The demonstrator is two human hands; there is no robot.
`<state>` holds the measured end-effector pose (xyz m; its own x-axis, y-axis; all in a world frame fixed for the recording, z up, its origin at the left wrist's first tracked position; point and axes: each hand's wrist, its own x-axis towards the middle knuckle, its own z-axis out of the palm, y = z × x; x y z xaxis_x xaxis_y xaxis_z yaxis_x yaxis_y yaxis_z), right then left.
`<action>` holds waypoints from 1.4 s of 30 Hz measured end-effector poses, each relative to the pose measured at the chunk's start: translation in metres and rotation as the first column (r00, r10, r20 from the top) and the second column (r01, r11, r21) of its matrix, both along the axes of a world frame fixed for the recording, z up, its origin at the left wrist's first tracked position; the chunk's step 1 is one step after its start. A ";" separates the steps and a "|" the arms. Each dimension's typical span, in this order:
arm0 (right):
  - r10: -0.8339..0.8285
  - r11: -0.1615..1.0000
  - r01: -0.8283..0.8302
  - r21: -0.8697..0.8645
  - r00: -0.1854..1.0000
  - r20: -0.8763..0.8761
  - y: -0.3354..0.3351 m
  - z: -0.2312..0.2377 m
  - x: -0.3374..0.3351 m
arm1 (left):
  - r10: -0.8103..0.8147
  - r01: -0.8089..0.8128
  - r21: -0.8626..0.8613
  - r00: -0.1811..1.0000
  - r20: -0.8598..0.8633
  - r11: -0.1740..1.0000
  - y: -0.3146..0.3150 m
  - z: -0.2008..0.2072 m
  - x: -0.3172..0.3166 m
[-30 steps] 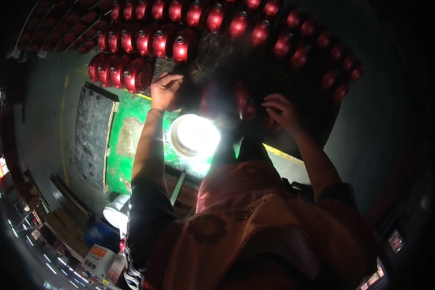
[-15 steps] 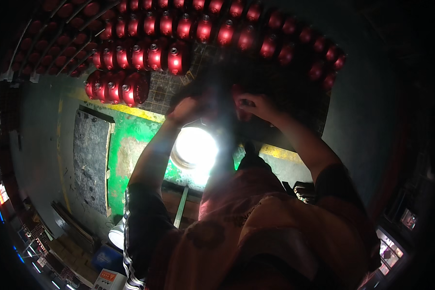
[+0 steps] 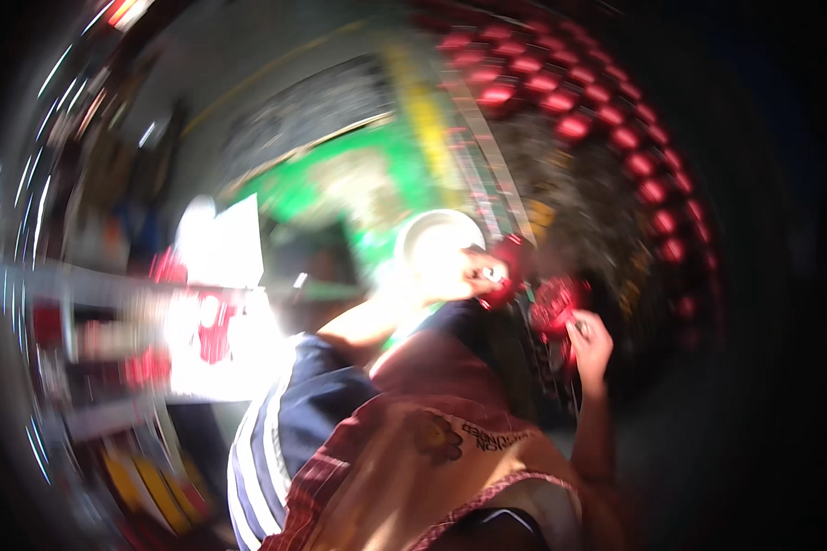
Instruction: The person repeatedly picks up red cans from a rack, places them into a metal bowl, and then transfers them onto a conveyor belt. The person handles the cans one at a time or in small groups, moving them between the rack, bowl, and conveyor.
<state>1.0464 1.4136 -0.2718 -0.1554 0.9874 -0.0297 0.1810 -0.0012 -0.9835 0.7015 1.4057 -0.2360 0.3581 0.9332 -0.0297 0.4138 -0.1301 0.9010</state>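
Note:
My left hand [image 3: 476, 273] is closed round a glossy red metal body [image 3: 510, 266], with a pale metal fitting showing by its fingers. To the right, my right hand [image 3: 592, 342] grips the edge of a second rounded red metal body [image 3: 556, 306] with bent fingers. The two red bodies hang close together, apart by a narrow gap. Beneath the right one are dark strands that look like chain, though blur hides their detail. Behind my left hand stands a white round bucket [image 3: 439, 230].
Rows of similar red bodies [image 3: 574, 126] curve along the far right. A dark board [image 3: 308, 115] lies on the floor at far left, near green paint [image 3: 340, 174] and a yellow line [image 3: 423, 119]. On my left, a brightly lit surface [image 3: 239, 363] holds red pieces.
My view has swung left, away from the rows. Each hand now has a red body in it, clearly lit; earlier the hands were over the dark grid in shadow.

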 end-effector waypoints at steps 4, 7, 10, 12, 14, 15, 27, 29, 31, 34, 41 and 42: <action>0.255 0.967 -0.256 0.006 0.965 0.067 -0.076 0.009 -0.015 | 0.275 -0.230 -0.311 0.955 0.110 0.922 -0.168 0.053 0.000; 0.379 0.863 -0.365 -0.350 0.925 -0.033 -0.128 0.016 -0.037 | 0.536 -0.385 -0.546 0.831 0.145 0.744 -0.265 0.086 -0.018; 0.539 0.777 -0.540 -0.325 0.836 -0.100 -0.176 0.012 -0.074 | 0.594 -0.544 -0.433 0.804 -0.024 0.719 -0.367 0.098 -0.040; 0.621 0.698 -0.630 -0.341 0.769 -0.148 -0.208 0.013 -0.105 | 0.680 -0.662 -0.407 0.723 -0.125 0.629 -0.432 0.100 -0.055; 0.730 0.610 -0.739 -0.286 0.664 -0.159 -0.234 0.021 -0.137 | 0.790 -0.767 -0.351 0.603 -0.111 0.537 -0.490 0.100 -0.068; 0.766 0.567 -0.772 -0.288 0.623 -0.159 -0.248 0.027 -0.156 | 0.832 -0.813 -0.327 0.542 -0.118 0.482 -0.517 0.102 -0.075; 0.866 0.439 -0.880 -0.182 0.468 -0.173 -0.427 0.097 -0.524 | 0.998 -0.997 -0.044 -0.056 -0.015 -0.057 -0.821 0.094 -0.224; 0.885 0.450 -0.890 -0.074 0.456 -0.100 -0.451 0.106 -0.593 | 0.994 -0.993 -0.047 -0.106 0.005 -0.106 -0.860 0.100 -0.257; 0.886 0.410 -0.909 -0.070 0.416 -0.206 -0.467 0.107 -0.650 | 0.987 -0.984 -0.081 -0.158 -0.043 -0.161 -0.896 0.105 -0.285; 0.896 0.426 -0.898 0.106 0.435 0.084 -0.477 0.094 -0.728 | 0.959 -0.956 -0.077 -0.284 0.018 -0.282 -0.936 0.105 -0.323; 0.848 0.375 -0.926 -0.034 0.328 0.416 -0.479 0.070 -0.808 | 0.878 -0.896 -0.040 -0.441 0.184 -0.442 -1.013 0.088 -0.391; 0.852 0.406 -0.913 -0.035 0.364 0.376 -0.472 0.073 -0.809 | 0.883 -0.888 -0.060 -0.460 0.096 -0.456 -1.028 0.088 -0.401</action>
<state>0.2369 0.9414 -0.1985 -0.9528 0.2784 -0.1207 0.2466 0.4787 -0.8426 0.3002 0.3781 -0.1478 -0.9931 -0.1060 -0.0507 -0.0826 0.3231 0.9428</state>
